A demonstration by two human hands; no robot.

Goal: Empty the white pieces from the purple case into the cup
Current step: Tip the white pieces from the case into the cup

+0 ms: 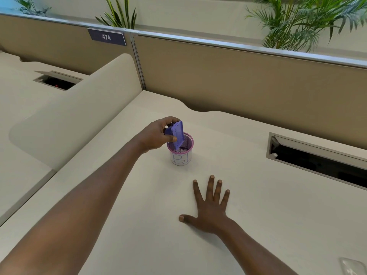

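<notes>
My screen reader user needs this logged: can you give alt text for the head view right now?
The left hand tips an open purple case over a mesh cup holding white pieces. The right hand lies flat, fingers spread, on the pale desk nearer the camera.

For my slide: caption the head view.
Left hand tips purple case over cup; right hand flat on desk.

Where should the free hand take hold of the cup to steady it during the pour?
Low on the white labelled wall of the cup, coming from the right hand's own side. The left hand and tilted purple case crowd the cup's pink mesh rim from the left, so the lower right wall is probably the clearest grip.
</notes>
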